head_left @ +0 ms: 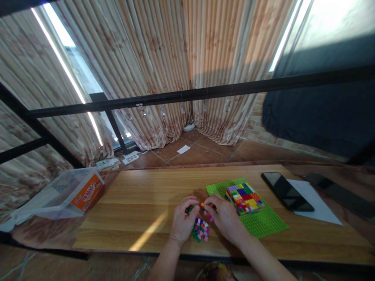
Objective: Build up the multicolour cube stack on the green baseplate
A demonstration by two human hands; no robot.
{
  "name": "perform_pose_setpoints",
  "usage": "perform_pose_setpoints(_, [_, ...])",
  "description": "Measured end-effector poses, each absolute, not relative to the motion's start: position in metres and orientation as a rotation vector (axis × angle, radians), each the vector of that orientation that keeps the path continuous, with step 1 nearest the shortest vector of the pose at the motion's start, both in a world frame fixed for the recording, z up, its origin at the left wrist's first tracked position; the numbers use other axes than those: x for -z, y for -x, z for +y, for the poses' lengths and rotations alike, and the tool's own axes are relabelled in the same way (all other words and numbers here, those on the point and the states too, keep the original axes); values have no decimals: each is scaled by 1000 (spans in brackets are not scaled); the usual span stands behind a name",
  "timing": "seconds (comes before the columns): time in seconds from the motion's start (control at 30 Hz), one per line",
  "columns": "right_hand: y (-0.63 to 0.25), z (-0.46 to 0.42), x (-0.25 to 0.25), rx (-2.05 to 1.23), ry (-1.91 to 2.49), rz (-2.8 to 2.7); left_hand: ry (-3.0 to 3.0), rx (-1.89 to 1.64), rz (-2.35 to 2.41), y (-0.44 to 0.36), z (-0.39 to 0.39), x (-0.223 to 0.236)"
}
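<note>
My left hand (182, 221) and my right hand (223, 217) meet over a small heap of loose coloured bricks (200, 229) on the wooden table (140, 203). Both hands have their fingers curled in a pinch. A small orange brick (202, 204) shows between the fingertips of the two hands. Just right of my right hand lies a green baseplate (263, 222) with a block of many-coloured bricks (244, 198) built on it.
A black phone (285, 191) lies on a white sheet (318, 203) at the right. A clear plastic box with an orange label (63, 193) sits off the table's left end. A black metal rail (205, 93) crosses in front of curtains.
</note>
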State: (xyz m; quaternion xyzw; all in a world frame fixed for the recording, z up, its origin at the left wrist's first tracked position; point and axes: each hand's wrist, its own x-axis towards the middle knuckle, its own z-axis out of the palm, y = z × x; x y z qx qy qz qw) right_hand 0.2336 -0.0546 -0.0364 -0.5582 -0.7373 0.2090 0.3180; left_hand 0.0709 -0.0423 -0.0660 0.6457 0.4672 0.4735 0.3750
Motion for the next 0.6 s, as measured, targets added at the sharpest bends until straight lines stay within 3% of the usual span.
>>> perform_pose_setpoints(0.37, [-219, -56, 42, -710, 1388, -1897, -1714, -1132, 1155, -70, -42, 60])
perform_pose_setpoints(0.6, [-234, -63, 20, -726, 1303, -1825, -1697, -1139, 1147, -70, -42, 59])
